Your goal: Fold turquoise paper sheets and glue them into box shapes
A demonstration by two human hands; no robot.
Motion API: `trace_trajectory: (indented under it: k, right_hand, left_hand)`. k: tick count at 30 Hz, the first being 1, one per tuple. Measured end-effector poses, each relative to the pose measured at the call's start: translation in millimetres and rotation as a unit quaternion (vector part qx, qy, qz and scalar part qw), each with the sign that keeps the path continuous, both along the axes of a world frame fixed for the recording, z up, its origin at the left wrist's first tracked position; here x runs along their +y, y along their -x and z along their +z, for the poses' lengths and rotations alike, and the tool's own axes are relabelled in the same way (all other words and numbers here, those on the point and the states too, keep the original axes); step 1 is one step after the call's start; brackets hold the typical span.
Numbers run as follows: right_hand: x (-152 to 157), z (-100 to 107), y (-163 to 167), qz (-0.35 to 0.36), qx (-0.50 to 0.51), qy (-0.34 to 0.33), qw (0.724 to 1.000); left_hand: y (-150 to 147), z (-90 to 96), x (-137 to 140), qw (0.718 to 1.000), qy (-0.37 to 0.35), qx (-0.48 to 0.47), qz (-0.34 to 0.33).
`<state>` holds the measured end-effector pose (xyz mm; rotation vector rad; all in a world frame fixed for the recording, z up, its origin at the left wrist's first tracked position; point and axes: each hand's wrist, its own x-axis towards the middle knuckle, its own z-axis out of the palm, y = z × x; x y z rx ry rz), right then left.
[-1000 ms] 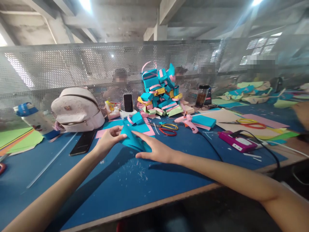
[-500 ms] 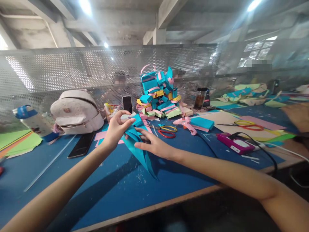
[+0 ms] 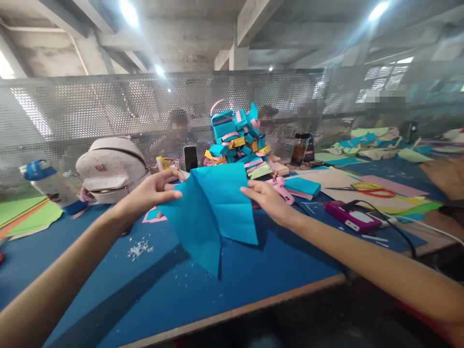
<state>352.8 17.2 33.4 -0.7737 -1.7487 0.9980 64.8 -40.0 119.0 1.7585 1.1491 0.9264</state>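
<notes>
Over the table (image 3: 275,268), left hand (image 3: 157,189) and right hand (image 3: 267,199) pinch blue paper (image 3: 230,205) spread between them.

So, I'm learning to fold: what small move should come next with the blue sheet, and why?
Probably lay the blue sheet on the tabletop: the left hand and right hand hold it up by opposite sides, and its creases leave it bent.

A bare left hand (image 3: 159,187) and bare right hand (image 3: 268,200) hung apart above the flat blue surface (image 3: 152,290), thumbs pinched toward fingers, the bare right forearm (image 3: 337,244) slanting across its near wooden edge (image 3: 253,306).
</notes>
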Motion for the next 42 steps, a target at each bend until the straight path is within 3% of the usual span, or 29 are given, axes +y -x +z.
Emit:
trace_trajectory:
  k: [2, 4, 10, 15, 21, 25, 29, 32, 37, 42]
  right_hand:
    - [4.5, 4.1, -18.7, -0.014, 0.022, 0.018, 0.999]
    - [4.1, 9.0, -33.5, -0.009, 0.027, 0.047, 0.998]
    - [-9.7, 17.0, -53.2, 0.032, 0.034, 0.120, 0.992]
    - [-18.2, -8.2, -53.9, 0.009, -0.012, 0.121, 0.993]
    - [-26.4, -37.6, -60.8, 0.013, -0.096, 0.112, 0.989]
    - [-12.1, -19.7, -73.0, 0.034, -0.205, 0.065, 0.976]
    - [12.3, 19.3, -60.7, 0.095, -0.144, 0.034, 0.984]
    - [29.0, 31.7, -29.7, 0.146, -0.143, 0.026, 0.979]
    - [41.9, 10.1, 17.8, 0.139, -0.214, -0.032, 0.966]
    - [46.6, -21.7, 15.5, 0.052, -0.133, 0.061, 0.988]
  left_hand:
    - [20.8, 5.8, -2.9, 0.996, 0.051, 0.065, -0.030]
    - [35.9, 9.6, -3.2, 0.993, 0.050, 0.104, -0.022]
    - [40.4, 15.0, 2.6, 0.991, -0.006, 0.107, 0.075]
    - [29.4, 1.9, 2.0, 0.986, -0.071, 0.025, 0.150]
    - [25.1, -21.8, 10.4, 0.970, -0.126, 0.042, 0.203]
    - [24.4, -29.8, 22.6, 0.973, -0.126, 0.072, 0.180]
    - [12.1, -27.9, 44.6, 0.978, -0.142, 0.087, 0.123]
    - [-5.4, -25.8, 62.5, 0.981, -0.154, 0.092, 0.069]
    - [-18.6, -28.2, 75.2, 0.985, -0.149, 0.084, 0.031]
    - [6.5, -32.5, 51.5, 0.985, -0.154, 0.030, 0.066]
